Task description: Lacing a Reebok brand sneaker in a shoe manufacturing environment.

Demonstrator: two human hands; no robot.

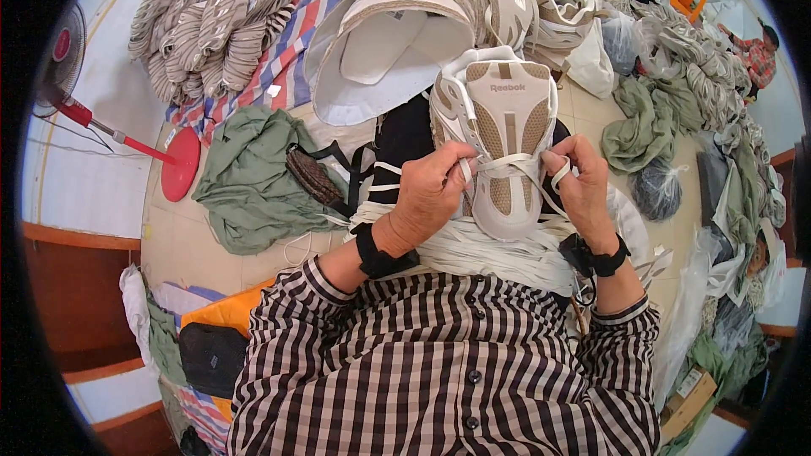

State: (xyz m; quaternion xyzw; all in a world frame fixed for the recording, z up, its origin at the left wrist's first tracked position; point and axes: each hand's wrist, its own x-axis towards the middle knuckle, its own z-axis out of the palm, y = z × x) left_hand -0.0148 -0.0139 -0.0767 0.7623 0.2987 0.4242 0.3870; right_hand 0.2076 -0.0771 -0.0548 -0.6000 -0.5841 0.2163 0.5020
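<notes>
A white and tan sneaker upper (510,93) rests over my lap, its rounded toe end pointing toward me and its tongue facing up. Pale flat shoelace (509,166) crosses the front of it. My left hand (427,190) pinches the lace at the upper's left edge between thumb and fingers. On the opposite side, my right hand (587,186) grips the lace too, with a loop of it around the fingers. A thick bundle of loose white laces (481,253) lies across my lap beneath the toe. Black bands circle both wrists.
Just beyond the upper lies a nested row of more shoe uppers (397,13). Striped bundles (215,29) are heaped far left, near a fan's red base (180,165). Green cloth (253,186) with a brown pouch (312,176) lies left. Bagged goods crowd the right; a person (756,59) is beyond.
</notes>
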